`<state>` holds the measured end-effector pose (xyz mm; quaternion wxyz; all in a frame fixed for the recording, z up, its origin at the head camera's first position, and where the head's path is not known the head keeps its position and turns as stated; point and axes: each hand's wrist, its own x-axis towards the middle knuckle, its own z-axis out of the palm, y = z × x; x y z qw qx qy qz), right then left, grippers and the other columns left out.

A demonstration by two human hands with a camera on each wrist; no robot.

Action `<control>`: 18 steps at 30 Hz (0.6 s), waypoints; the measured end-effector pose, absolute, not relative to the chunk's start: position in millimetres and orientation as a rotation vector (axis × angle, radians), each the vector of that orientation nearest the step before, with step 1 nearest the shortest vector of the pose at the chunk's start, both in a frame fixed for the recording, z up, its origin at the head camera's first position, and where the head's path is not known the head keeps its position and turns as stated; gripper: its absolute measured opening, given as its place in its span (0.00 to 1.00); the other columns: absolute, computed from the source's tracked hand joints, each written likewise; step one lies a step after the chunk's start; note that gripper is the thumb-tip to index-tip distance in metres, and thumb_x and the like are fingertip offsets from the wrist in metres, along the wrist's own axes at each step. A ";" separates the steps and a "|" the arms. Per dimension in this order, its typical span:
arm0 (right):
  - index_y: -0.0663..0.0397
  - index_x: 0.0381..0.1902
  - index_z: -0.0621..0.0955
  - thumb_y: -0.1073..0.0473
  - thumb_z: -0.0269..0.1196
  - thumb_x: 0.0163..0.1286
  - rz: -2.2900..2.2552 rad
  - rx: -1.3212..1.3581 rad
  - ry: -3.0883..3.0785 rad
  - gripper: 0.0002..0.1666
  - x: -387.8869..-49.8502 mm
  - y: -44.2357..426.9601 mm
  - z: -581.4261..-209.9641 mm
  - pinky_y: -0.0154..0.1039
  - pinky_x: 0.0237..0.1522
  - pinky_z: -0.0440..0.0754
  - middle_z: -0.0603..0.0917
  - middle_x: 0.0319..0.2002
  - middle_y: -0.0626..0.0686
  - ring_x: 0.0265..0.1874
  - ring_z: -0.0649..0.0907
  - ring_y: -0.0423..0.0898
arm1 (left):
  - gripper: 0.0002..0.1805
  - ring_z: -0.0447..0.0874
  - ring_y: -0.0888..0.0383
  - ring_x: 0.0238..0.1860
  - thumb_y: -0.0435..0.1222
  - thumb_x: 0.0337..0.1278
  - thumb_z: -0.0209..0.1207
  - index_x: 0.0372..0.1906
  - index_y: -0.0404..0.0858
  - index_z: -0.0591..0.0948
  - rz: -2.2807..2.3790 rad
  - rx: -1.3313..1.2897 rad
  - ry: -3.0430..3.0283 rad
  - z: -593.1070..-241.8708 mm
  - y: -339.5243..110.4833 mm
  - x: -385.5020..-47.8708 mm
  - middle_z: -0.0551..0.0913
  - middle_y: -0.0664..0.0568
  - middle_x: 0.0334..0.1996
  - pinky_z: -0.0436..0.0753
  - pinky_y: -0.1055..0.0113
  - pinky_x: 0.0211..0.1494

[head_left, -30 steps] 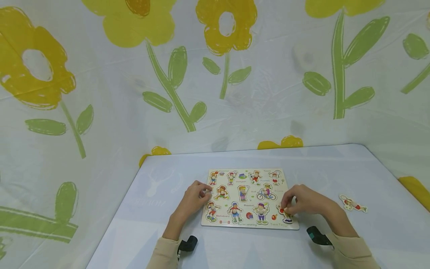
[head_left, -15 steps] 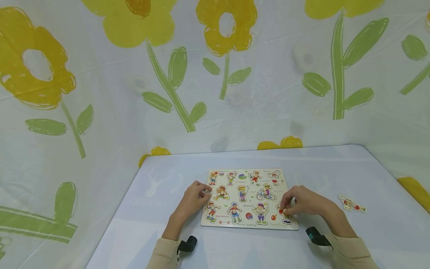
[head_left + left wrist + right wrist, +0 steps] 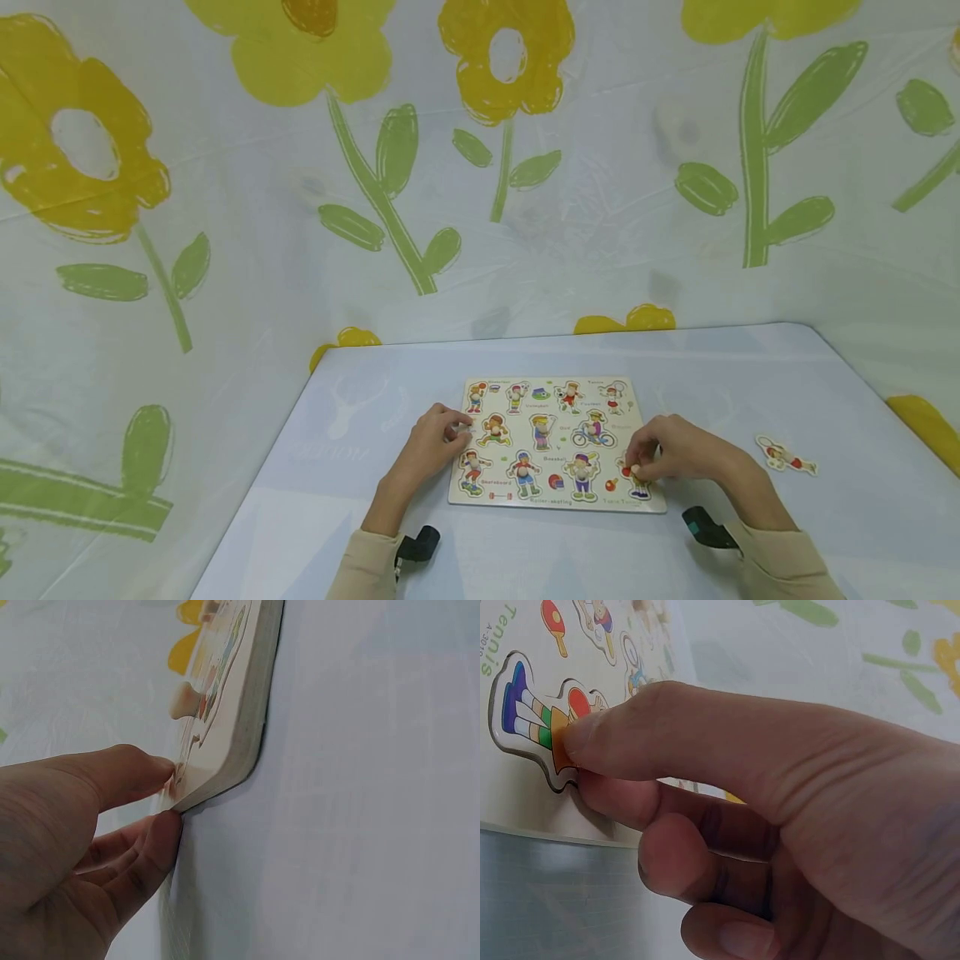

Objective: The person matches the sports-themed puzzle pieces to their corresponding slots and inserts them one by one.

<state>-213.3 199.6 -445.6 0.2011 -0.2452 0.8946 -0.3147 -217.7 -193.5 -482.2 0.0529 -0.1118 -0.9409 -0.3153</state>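
The wooden peg puzzle board [image 3: 520, 437] lies flat on the table, filled with sports-figure pieces. At its left edge my left hand [image 3: 433, 437] pinches the board, thumb on top and fingers against the side, as the left wrist view shows. My right hand [image 3: 678, 447] grips the table tennis player puzzle piece [image 3: 534, 720] at the lower right corner between thumb and index finger; its knob is hidden by them. That piece lies in or just over its recess, with a dark gap around its outline. A loose tennis player puzzle piece [image 3: 783, 457] lies on the table beyond the right hand.
The pale table [image 3: 555, 550] extends around the board on all sides. A white curtain [image 3: 600, 233] printed with yellow flowers stands behind and to the left. Black wrist cameras [image 3: 418, 543] sit under both forearms.
The right hand has shifted very slightly, and the table tennis piece now lies flatter and better lined up with its recess. The left hand has stayed at the board's edge.
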 end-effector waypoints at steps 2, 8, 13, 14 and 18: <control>0.46 0.32 0.86 0.59 0.71 0.58 -0.883 -0.663 2.495 0.04 -213.3 198.6 -445.0 0.33 0.21 0.75 0.80 0.25 0.43 0.23 0.76 0.38 | 0.11 0.71 0.61 0.32 0.35 0.56 0.65 0.45 0.41 0.85 -0.959 -0.340 -2.855 -482.3 -193.9 -217.6 0.76 0.50 0.35 0.70 0.72 0.33; 0.45 0.32 0.86 0.59 0.71 0.58 -0.877 -0.632 2.495 0.04 -213.2 197.2 -444.9 0.33 0.21 0.75 0.80 0.25 0.44 0.23 0.77 0.39 | 0.11 0.71 0.59 0.32 0.34 0.56 0.65 0.45 0.41 0.85 -0.970 -0.340 -2.850 -482.5 -194.9 -217.5 0.76 0.49 0.35 0.69 0.72 0.33; 0.45 0.32 0.85 0.58 0.71 0.58 -0.880 -0.642 2.495 0.04 -213.2 199.3 -446.0 0.33 0.22 0.76 0.80 0.26 0.44 0.23 0.77 0.39 | 0.11 0.71 0.60 0.32 0.35 0.56 0.65 0.46 0.41 0.85 -0.963 -0.337 -2.856 -483.0 -194.8 -218.1 0.76 0.49 0.35 0.69 0.72 0.33; 0.44 0.32 0.85 0.57 0.71 0.58 -0.876 -0.640 2.500 0.05 -213.2 200.3 -446.3 0.33 0.23 0.76 0.80 0.26 0.44 0.24 0.77 0.39 | 0.11 0.71 0.60 0.32 0.35 0.56 0.65 0.46 0.41 0.85 -0.962 -0.338 -2.856 -482.9 -194.7 -218.1 0.76 0.49 0.35 0.69 0.72 0.33; 0.45 0.32 0.84 0.56 0.73 0.55 -0.853 -0.600 2.537 0.08 -212.5 208.0 -447.2 0.34 0.26 0.76 0.79 0.28 0.45 0.28 0.76 0.42 | 0.12 0.71 0.60 0.32 0.35 0.56 0.65 0.46 0.41 0.85 -0.957 -0.343 -2.860 -482.4 -193.8 -218.8 0.76 0.50 0.35 0.69 0.72 0.33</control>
